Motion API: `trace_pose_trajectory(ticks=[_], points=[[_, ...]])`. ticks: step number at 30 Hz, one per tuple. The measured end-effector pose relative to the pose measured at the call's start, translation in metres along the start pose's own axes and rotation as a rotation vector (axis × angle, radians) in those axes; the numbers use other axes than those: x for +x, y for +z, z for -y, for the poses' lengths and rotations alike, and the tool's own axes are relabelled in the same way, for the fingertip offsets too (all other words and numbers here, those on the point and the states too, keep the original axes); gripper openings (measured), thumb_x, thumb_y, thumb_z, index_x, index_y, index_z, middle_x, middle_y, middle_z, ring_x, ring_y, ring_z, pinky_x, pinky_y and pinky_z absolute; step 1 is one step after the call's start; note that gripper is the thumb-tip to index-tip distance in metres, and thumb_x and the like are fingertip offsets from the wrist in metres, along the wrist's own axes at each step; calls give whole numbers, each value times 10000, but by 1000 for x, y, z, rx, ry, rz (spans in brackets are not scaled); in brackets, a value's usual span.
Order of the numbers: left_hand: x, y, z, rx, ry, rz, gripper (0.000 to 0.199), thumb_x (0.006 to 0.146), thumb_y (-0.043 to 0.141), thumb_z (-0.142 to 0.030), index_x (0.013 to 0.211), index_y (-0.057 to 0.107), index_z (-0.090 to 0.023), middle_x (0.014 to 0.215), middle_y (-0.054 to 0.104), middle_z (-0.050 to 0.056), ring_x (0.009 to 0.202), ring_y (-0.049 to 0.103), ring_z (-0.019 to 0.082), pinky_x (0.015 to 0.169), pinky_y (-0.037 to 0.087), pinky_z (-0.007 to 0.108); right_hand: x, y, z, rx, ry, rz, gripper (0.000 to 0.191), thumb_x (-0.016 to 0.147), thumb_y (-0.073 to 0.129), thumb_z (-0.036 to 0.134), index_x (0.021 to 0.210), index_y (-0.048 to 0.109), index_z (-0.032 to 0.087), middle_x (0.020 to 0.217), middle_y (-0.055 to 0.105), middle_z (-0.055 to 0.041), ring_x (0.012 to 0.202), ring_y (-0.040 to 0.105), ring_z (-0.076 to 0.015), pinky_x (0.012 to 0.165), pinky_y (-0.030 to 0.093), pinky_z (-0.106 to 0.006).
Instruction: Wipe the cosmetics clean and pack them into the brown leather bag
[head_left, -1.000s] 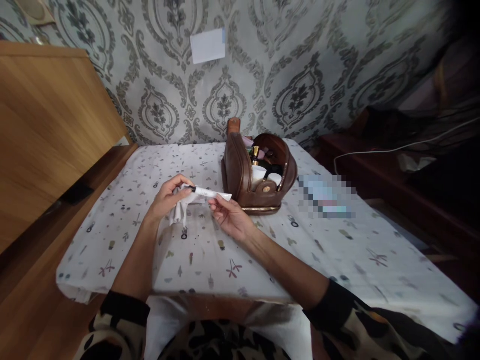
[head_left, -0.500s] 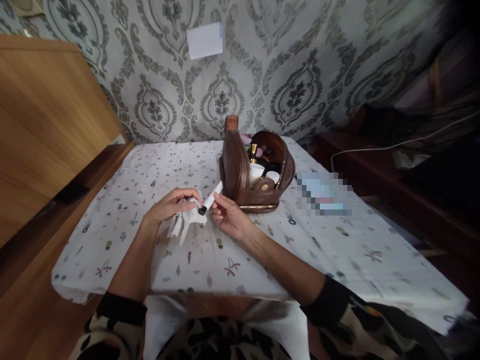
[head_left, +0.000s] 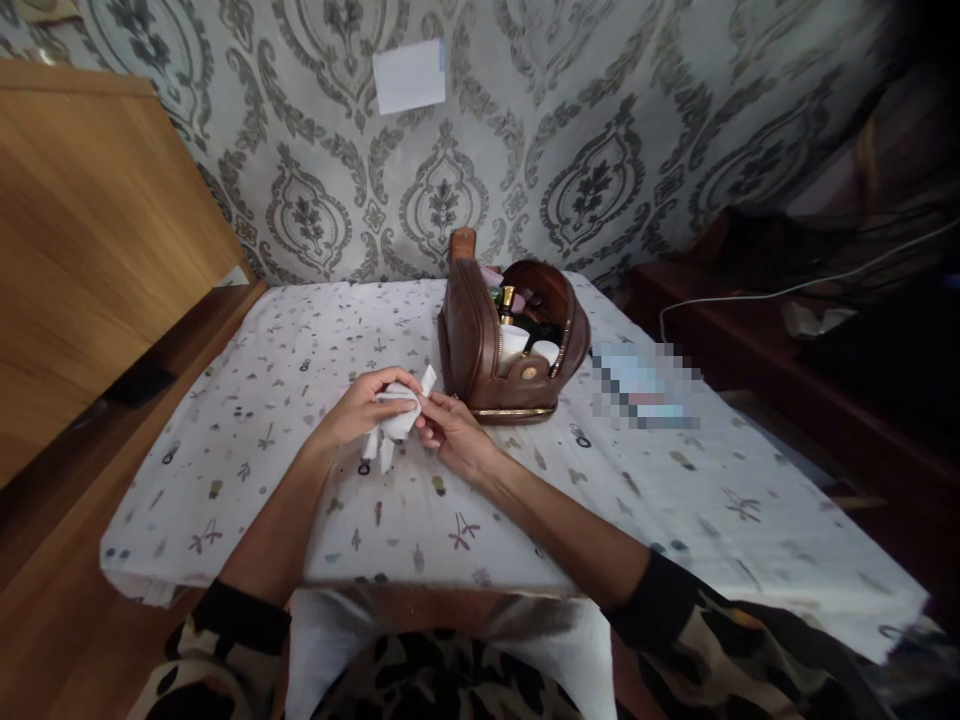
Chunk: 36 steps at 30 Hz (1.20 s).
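My left hand (head_left: 367,405) is closed on a crumpled white wipe (head_left: 397,418), its loose ends hanging below the fingers. A small white squeeze tube (head_left: 428,379) is pinched in my right hand (head_left: 454,430). The wipe lies against the tube and covers its dark cap end, while the flat end sticks up between the hands. Just beyond my right hand stands a brown leather toiletry bag (head_left: 472,350), unzipped. White-lidded containers (head_left: 514,340) and a gold-topped bottle (head_left: 508,300) show inside it.
A patterned white cloth (head_left: 285,500) covers the table. Right of the bag lies a pixelated flat object (head_left: 645,385). A wooden cabinet (head_left: 97,230) borders the left side, and a patterned wall (head_left: 315,150) rises behind. A white cable (head_left: 787,293) runs along the right.
My left hand has moved right and slightly up, bringing the wipe over the tube's dark cap. The tube has shifted slightly left within my right hand's grip. The bag has stayed put.
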<state>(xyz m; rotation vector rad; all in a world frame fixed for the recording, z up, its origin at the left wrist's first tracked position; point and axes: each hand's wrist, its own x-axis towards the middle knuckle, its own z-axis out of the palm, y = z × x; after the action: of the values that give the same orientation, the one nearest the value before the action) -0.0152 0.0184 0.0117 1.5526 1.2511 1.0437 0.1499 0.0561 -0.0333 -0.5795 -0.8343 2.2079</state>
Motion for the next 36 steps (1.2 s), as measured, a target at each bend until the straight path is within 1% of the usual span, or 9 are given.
trace_pose_trajectory(ticks=[6,9,12,15,18,25,28,31,36], points=[[4,14,2,31,-11,-110,287,809,680,-439,930,635,-183,730,617,-9,630,598,146,559,454,238,1,0,-5,-86,8,-6,435,582,906,451,717,600,172,497,492,82,417,395,-42,367,218,-155],[5,18,4,93,44,-166,306,851,639,-439,1027,641,-189,874,656,19,705,605,150,609,469,246,1,-1,-6,-96,54,37,383,631,867,412,709,574,179,506,517,69,413,409,-46,383,226,-153],[7,17,7,119,54,-123,351,895,579,-472,1099,647,-195,902,664,19,732,604,156,651,472,254,-1,-2,-8,-83,101,75,363,663,840,405,700,554,184,506,540,57,408,422,-55,391,254,-160],[9,15,11,108,49,-119,367,900,560,-509,1039,661,-184,790,635,-2,674,569,143,620,447,246,-2,-2,-11,-77,148,106,350,688,824,385,668,542,178,518,553,40,419,445,-65,391,275,-173],[11,14,15,89,57,-204,332,871,593,-501,929,645,-178,751,612,-13,623,528,121,561,411,230,-1,-2,-15,-88,183,129,313,732,797,378,675,566,176,514,551,34,426,471,-83,389,297,-188],[12,14,23,-15,-32,-283,274,849,614,-472,815,568,-204,537,481,-72,407,418,95,426,334,229,-5,0,-11,-144,159,185,386,750,789,505,820,675,143,589,659,-15,477,564,-101,418,382,-183],[12,11,25,7,-30,-325,270,841,622,-465,818,576,-201,570,507,-64,432,415,92,435,327,227,-10,3,-6,-145,194,241,365,744,800,441,930,664,157,668,714,-35,547,658,-150,413,409,-191],[12,5,25,83,27,-425,243,833,613,-432,803,586,-192,627,532,-44,543,465,112,512,372,230,-15,7,1,-112,199,334,375,738,781,351,1030,622,178,787,761,-57,588,702,-181,383,382,-185],[14,-6,22,180,56,-550,199,816,596,-384,785,600,-187,656,534,-35,621,471,128,580,380,240,-17,10,7,-95,207,424,474,705,822,262,1104,575,195,883,771,-59,538,678,-134,342,289,-140]])
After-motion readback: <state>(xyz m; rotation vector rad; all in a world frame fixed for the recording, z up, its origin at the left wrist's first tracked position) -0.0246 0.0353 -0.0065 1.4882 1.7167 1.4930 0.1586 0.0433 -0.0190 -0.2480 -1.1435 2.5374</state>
